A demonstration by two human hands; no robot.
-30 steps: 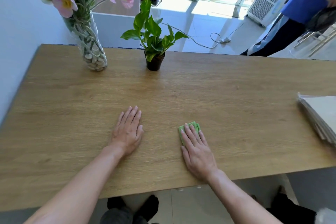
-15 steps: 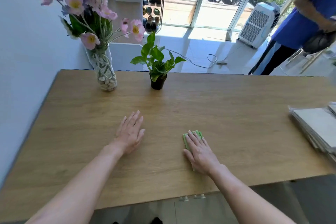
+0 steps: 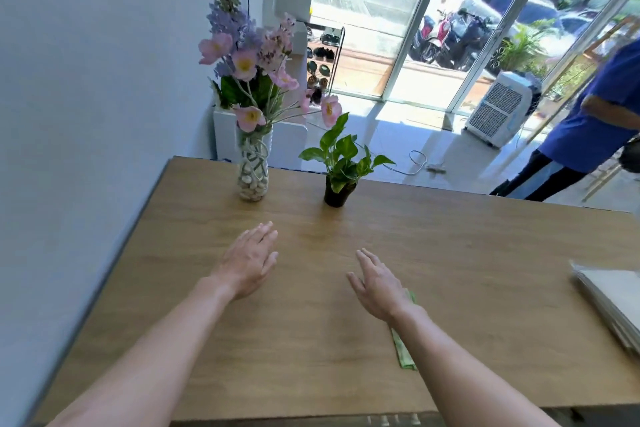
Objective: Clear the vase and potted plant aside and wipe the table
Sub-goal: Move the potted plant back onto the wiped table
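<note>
Near the worktop's (image 3: 450, 340) far edge, the vase (image 3: 252, 173) and potted plant (image 3: 336, 188) stand upright, side by side. Both my left hand (image 3: 247, 265) and right hand (image 3: 377, 282) have straight fingers, holding nothing. Under my right wrist, the green cloth (image 3: 403, 350) lies lengthwise toward me.

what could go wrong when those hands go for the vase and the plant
The vase is tall and narrow with a heavy spray of flowers on top, so a low grab by the left hand could tip it. Both it and the plant stand near the table's far edge; a push might send them off. The cloth lies under the right forearm and may get dragged.
</note>
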